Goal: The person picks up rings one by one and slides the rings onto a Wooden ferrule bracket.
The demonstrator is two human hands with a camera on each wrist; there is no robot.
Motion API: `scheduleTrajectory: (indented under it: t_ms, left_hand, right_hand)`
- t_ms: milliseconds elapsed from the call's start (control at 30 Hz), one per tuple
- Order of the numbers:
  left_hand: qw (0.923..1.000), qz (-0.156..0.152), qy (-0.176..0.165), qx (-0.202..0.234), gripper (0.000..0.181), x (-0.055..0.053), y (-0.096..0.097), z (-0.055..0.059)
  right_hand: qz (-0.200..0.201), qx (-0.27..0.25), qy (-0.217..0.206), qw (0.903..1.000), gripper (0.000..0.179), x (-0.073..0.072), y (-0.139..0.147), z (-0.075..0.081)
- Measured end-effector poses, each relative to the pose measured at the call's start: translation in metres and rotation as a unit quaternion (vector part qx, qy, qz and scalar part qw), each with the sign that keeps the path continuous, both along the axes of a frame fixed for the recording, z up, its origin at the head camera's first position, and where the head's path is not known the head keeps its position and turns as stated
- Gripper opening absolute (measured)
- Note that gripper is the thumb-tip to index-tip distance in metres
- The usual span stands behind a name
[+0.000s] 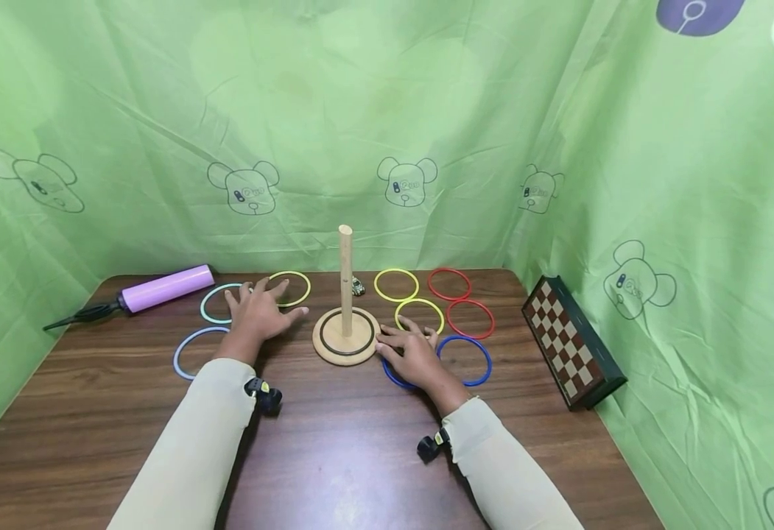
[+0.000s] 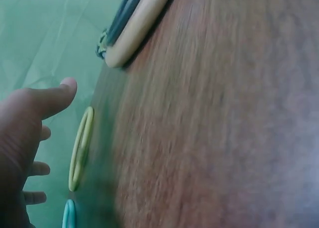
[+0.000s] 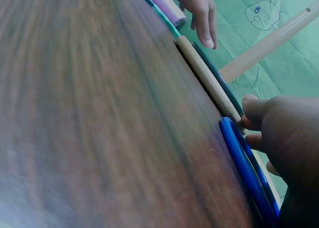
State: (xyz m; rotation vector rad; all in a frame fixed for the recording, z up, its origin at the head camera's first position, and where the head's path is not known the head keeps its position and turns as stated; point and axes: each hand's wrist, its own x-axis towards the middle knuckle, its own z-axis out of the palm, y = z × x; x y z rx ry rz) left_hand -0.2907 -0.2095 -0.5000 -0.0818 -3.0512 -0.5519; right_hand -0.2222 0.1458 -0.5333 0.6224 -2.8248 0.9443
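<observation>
A wooden pole [image 1: 346,276] rises from a round wooden base [image 1: 320,346], with a dark ring [image 1: 324,338] lying around its foot. To the left, my left hand [image 1: 257,316] hovers with fingers spread and nothing in them, between a teal ring [image 1: 205,308] and a yellow ring [image 1: 308,288]. My right hand [image 1: 416,355] is at the base's right edge, thumb and index fingertip right at the rim. It partly hides a blue ring [image 1: 393,377] below it. In the right wrist view, that blue ring [image 3: 241,163] lies beside the base [image 3: 207,73].
A light blue ring [image 1: 177,357] lies at left, near a purple pump [image 1: 168,288]. At right are two yellow rings [image 1: 396,271], two red rings [image 1: 449,269] and another blue ring [image 1: 489,364]. A chessboard case [image 1: 568,342] stands at the right edge; a small patterned object [image 1: 357,286] sits behind the pole.
</observation>
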Motion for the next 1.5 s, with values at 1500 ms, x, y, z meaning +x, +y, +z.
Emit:
scheduleTrajectory:
  t_ms: [1500]
  left_hand:
    - [0.9951,0.002,-0.071,-0.068,0.089,-0.032,0.007,-0.007]
  right_hand:
    - [-0.006,0.02,-0.005,0.9998,0.034,-0.001,0.0,0.0]
